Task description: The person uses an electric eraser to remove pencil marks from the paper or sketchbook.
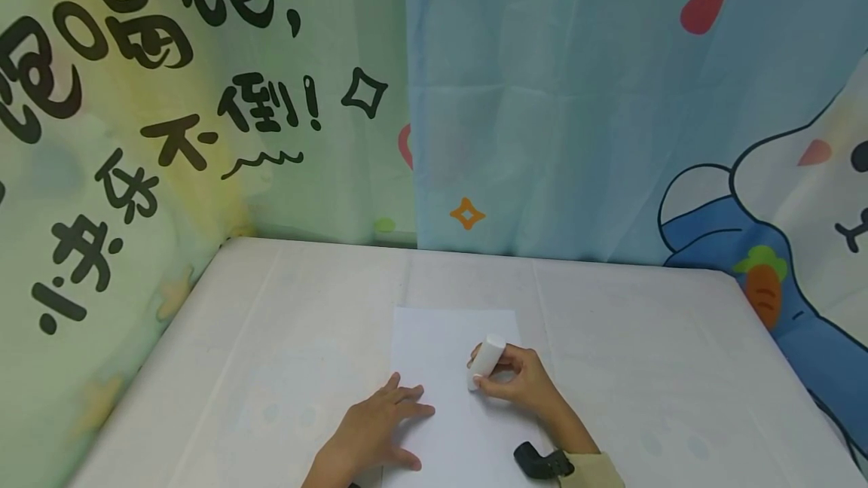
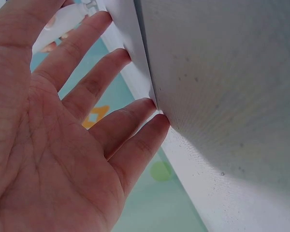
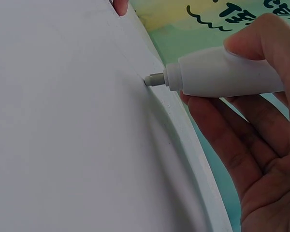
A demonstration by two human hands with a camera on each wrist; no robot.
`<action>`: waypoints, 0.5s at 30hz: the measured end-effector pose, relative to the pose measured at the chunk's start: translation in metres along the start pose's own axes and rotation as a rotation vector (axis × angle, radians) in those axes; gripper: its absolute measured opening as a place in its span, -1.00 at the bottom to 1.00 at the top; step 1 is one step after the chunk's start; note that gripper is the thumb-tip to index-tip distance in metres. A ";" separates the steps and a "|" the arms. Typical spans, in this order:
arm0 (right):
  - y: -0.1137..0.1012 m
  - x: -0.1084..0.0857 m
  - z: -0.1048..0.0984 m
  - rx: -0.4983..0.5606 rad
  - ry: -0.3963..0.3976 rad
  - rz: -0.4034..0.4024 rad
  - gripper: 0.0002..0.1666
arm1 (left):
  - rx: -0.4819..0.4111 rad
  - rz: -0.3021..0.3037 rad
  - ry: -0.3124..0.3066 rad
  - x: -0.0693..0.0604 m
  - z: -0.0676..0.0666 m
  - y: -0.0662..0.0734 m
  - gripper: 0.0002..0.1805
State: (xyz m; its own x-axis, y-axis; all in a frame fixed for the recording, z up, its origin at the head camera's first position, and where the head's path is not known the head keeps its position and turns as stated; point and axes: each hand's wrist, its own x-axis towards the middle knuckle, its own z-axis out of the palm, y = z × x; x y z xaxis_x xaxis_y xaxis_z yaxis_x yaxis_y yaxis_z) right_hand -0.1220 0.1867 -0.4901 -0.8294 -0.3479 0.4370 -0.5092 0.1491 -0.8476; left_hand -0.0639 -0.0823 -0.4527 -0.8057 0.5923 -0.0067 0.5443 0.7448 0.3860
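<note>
plainly, the right hand (image 1: 527, 379) holds a white tool (image 1: 486, 361), tip touching paper (image 1: 434, 349).

Tabletop (image 1: 651, 375): open passage outward of the left hand (image 1: 380, 424) and outward of the right hand (image 1: 521, 379). Between the hands: a gap over flat paper (image 1: 441, 345). Obstacles: white pen-shaped tool (image 1: 485, 364), tilted in the right hand's grip; black wrist device (image 1: 539, 462), behind that hand; printed curtain (image 1: 542, 111), walling the far side beyond both hands.
</note>
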 end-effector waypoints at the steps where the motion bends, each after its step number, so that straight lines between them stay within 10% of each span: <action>1: 0.000 0.000 0.000 -0.001 -0.002 0.000 -0.67 | 0.001 0.000 0.001 0.000 0.000 0.000 -0.27; 15: -0.001 -0.001 -0.001 0.015 -0.038 -0.007 -0.66 | -0.004 0.002 0.002 0.000 0.000 0.000 -0.28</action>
State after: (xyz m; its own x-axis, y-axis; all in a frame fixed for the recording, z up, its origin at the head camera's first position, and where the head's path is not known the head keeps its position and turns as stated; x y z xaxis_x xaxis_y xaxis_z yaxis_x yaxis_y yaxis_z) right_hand -0.1213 0.1880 -0.4896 -0.8165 -0.3839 0.4312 -0.5111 0.1333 -0.8491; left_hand -0.0643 -0.0821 -0.4530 -0.8051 0.5931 -0.0045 0.5449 0.7426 0.3894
